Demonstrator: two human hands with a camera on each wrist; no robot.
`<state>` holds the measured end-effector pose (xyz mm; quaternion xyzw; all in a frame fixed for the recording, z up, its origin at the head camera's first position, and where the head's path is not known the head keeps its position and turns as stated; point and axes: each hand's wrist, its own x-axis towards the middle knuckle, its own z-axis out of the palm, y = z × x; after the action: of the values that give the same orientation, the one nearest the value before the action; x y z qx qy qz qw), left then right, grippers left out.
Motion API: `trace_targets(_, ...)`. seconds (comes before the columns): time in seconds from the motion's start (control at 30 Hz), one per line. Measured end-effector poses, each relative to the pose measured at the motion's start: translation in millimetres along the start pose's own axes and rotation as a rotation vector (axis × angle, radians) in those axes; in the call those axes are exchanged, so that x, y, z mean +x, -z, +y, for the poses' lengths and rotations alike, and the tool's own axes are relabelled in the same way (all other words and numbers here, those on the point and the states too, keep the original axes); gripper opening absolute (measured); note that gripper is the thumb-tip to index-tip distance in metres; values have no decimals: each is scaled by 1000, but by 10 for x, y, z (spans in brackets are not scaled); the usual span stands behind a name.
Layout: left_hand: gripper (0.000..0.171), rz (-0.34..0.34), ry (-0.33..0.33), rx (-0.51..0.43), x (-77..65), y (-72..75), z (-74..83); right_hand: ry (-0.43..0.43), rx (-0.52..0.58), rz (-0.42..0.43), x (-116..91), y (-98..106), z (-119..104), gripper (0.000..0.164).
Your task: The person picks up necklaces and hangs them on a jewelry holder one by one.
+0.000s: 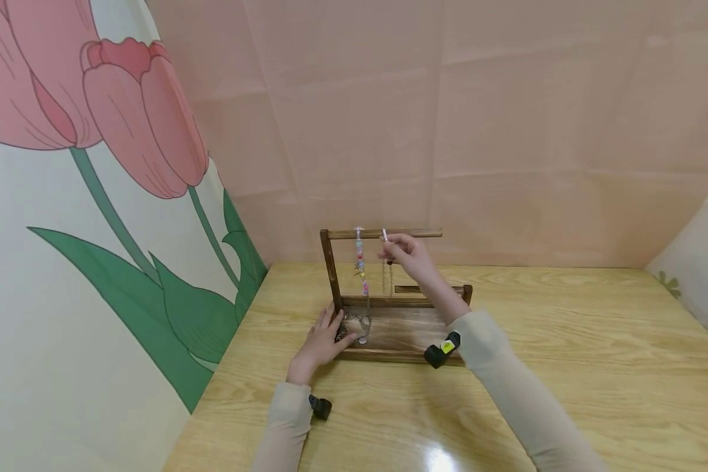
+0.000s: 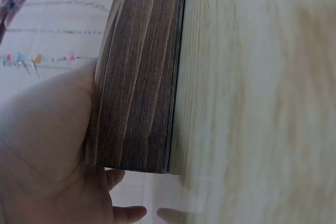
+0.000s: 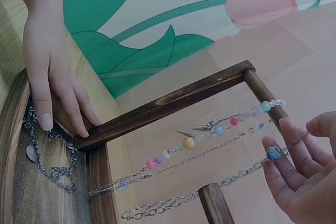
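A dark wooden jewellery stand [image 1: 413,356] has a post, a top bar and a shallow tray. At its left end my left hand [image 1: 320,342] rests with straight, spread fingers reaching over the tray's edge. Up at the top bar, my right hand [image 1: 407,254] pinches a silver chain necklace [image 3: 239,174] with a blue bead [image 3: 273,153] at the fingertips. The necklace hangs down in a loop. Left of it, a necklace of coloured beads [image 3: 189,142] hangs from the bar. Its lower chain [image 3: 62,172] lies gathered in the tray under my left fingers.
A shorter, lower wooden bar [image 1: 412,289] stands at the right of the stand. The light wood table [image 1: 566,367] extends on both sides. Behind it hangs a pink cloth [image 1: 507,131], with a tulip-patterned sheet [image 1: 141,282] at the left.
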<state>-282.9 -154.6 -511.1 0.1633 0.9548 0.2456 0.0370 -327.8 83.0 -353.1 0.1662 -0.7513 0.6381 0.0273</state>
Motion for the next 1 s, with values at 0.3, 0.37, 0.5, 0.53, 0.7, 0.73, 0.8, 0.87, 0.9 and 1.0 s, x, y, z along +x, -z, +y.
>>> trace_targets(0.3,74,7,2,-2,10,-1,7,51,-7,-22,-22,-1,77,36)
trace_targets(0.37,74,5,4,2,6,5,17,78,6,-28,-29,7,99,36)
trace_targets(0.5,74,7,2,0,11,1,11,86,21,-41,-44,15,132,36)
trace_targets(0.53,74,6,2,-1,13,-1,9,76,21,-45,-46,15,137,36)
trace_targets(0.7,74,7,3,-9,14,2,11,0,7,-63,-46,19,156,38)
trace_targets(0.73,74,6,4,-10,13,4,12,-6,6,-70,-49,23,156,39)
trace_targets(0.8,74,4,7,-7,10,7,18,-21,16,-79,-56,27,148,38)
trace_targets(0.87,74,5,5,-4,13,4,11,-34,25,-88,-68,29,130,38)
trace_targets(0.9,74,5,3,-5,13,2,8,-38,24,-90,-74,28,122,37)
trace_targets(1.0,73,5,2,-4,12,-3,3,-41,14,-87,-83,25,137,38)
